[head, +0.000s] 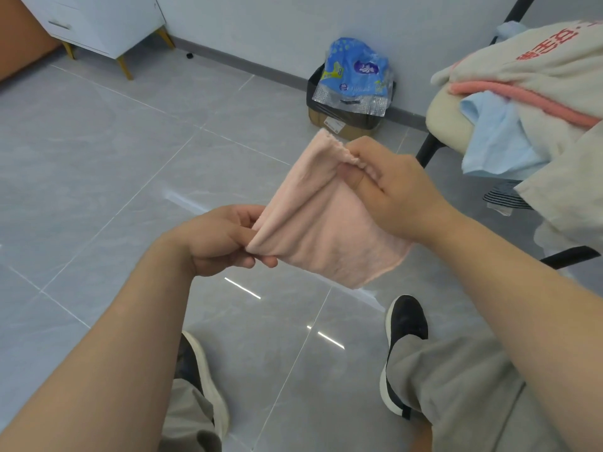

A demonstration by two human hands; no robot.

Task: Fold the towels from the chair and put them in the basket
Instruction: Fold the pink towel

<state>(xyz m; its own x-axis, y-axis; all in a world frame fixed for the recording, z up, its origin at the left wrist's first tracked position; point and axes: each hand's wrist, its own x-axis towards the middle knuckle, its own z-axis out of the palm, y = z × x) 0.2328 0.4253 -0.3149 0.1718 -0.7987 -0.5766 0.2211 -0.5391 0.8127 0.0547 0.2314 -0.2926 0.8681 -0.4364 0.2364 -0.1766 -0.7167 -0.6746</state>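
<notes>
A small pale pink towel (329,230) hangs folded in the air in front of me, above the floor. My left hand (218,239) pinches its lower left corner between thumb and fingers. My right hand (391,187) grips its upper right edge, thumb on the near side. At the right, the chair (440,115) with a cream seat holds a heap of towels: a light blue one (499,141), a pink one (522,96) and a cream one with red print (538,60). No basket is in view.
A cardboard box lined with a black bag (346,119) stands by the wall, with a blue plastic package (355,76) on top. A white cabinet on gold legs (107,24) is at the back left. Grey tiled floor lies below, with my two shoes on it.
</notes>
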